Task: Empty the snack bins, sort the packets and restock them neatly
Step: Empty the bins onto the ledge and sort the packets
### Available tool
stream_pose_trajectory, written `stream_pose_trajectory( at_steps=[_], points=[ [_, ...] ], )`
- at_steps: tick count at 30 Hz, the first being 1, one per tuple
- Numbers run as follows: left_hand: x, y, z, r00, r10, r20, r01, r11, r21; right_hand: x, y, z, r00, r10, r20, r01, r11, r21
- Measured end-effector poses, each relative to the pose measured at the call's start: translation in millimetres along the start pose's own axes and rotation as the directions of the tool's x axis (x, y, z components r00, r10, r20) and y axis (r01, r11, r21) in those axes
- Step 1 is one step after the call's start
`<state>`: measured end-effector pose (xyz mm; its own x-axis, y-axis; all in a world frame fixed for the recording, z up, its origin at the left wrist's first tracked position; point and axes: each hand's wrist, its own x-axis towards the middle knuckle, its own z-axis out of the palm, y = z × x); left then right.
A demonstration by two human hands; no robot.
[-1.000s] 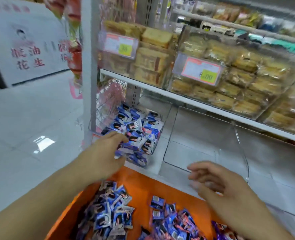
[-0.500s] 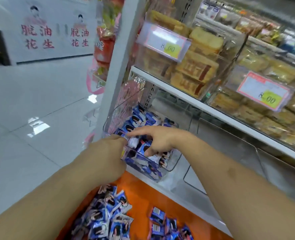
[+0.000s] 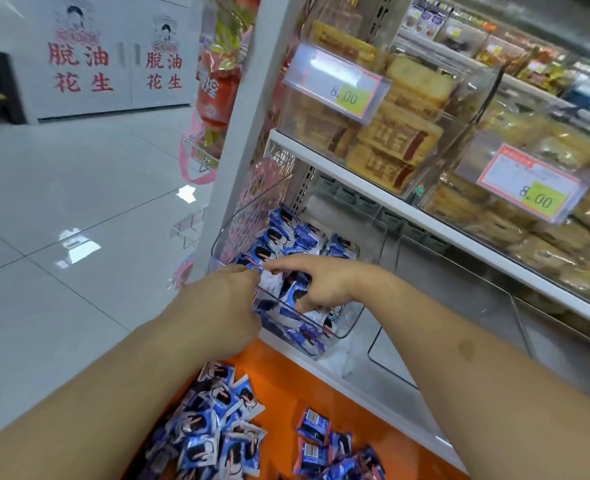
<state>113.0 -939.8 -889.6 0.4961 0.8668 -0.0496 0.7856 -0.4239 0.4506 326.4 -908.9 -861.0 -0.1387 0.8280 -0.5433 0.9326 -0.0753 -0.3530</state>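
Both hands are in at the front of a clear plastic bin (image 3: 342, 332) on the lower shelf. The right hand (image 3: 324, 284) reaches across from the right with its index finger stretched out leftward over the heap and the other fingers curled down among the blue snack packets (image 3: 286, 237); it looks to be pressing on or gathering a packet under the palm, though I cannot make out a firm grip. The left hand (image 3: 224, 306) comes up from below, knuckles toward me, its fingertips bunched at the bin's near left corner right where the right index finger ends. Whether it pinches a packet there is hidden by the back of the hand.

The bin is about half full of the blue and white packets, piled loosely from the back wall down to the front lip. Just beside it on the right stands another clear bin (image 3: 459, 306), see-through down to the shelf.

Below the shelf edge lies an orange surface (image 3: 279, 382). Two loose heaps of the same packets sit on it: a larger one (image 3: 214, 431) under the left forearm and a smaller one (image 3: 324, 448) to its right, some of those showing barcodes.

On the shelf above, clear bins hold tan wrapped cakes (image 3: 393, 140), each bin fronted by a price tag (image 3: 338, 84) reading 8.00. To the left, pale floor tiles (image 3: 61, 202) run back to a white panel with red Chinese lettering (image 3: 82, 67).
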Motion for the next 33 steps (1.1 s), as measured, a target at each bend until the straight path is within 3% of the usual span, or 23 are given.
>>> stream_pose_trajectory(
  at_steps=[3,5,15,19,21,24,26,33],
  points=[
    [-0.2,0.6,-0.7,1.0,0.002,0.003,-0.002,1.0,-0.011,3.0,-10.3,0.1,0.997,0.028,0.076,-0.026,0.999,-0.03],
    [0.1,0.3,-1.8,1.0,0.007,0.008,-0.007,1.0,-0.025,4.9,-11.5,0.1,0.999,0.029,0.044,-0.028,0.999,-0.025],
    [2.1,-0.9,-3.4,1.0,0.009,0.009,-0.009,0.999,-0.042,-18.7,4.9,1.7,0.943,-0.058,-0.329,0.109,0.984,0.138],
    [2.5,8.0,-7.6,0.993,-0.028,-0.111,-0.001,0.968,-0.253,-46.6,1.0,-3.2,0.869,-0.065,-0.49,0.218,0.94,0.262],
    [-0.3,17.6,-13.3,0.99,-0.074,-0.119,0.01,0.884,-0.467,-67.4,-1.8,-0.6,0.841,-0.1,-0.532,0.294,0.909,0.294],
    [-8.4,34.6,-17.6,0.997,-0.07,0.028,0.065,0.621,-0.781,-97.4,0.4,12.8,0.812,-0.164,-0.561,0.358,0.898,0.255],
    [-14.5,44.9,-13.9,0.996,-0.012,0.093,0.086,0.518,-0.851,-113.7,5.2,25.8,0.796,-0.187,-0.576,0.374,0.9,0.223],
    [-32.7,90.0,-9.4,0.997,0.057,0.059,0.035,0.351,-0.936,-162.0,27.2,51.6,0.641,-0.037,-0.767,0.422,0.852,0.311]
  ],
)
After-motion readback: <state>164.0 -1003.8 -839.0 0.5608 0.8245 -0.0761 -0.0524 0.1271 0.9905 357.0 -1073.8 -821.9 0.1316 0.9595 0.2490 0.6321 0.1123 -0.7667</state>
